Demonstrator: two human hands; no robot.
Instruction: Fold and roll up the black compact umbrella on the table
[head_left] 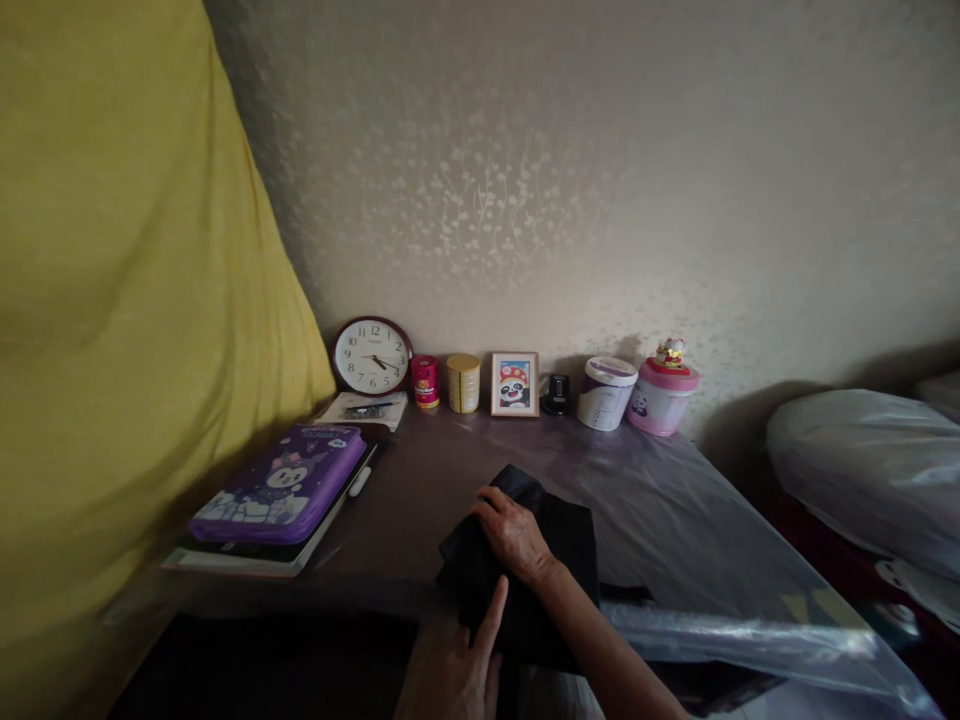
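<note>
A black, soft item that looks like a folded cloth or a fabric bag [566,530] lies bunched at the near edge of the table, part of it hanging toward me. Across its upper part lies my right hand [514,535], fingers bent and closed over the fabric. My left hand [457,670] is at its near left side, with the index finger stretched along the fabric and the other fingers curled at its lower edge. My hands and forearm cover some of the item, so its exact kind is unclear.
A plastic-covered table [637,480] spreads ahead. On the left lie a purple zip case [285,485] and books. Along the wall stand a clock [373,356], a red can [425,382], a yellow can [463,384], a framed panda picture [514,385] and tubs [606,393].
</note>
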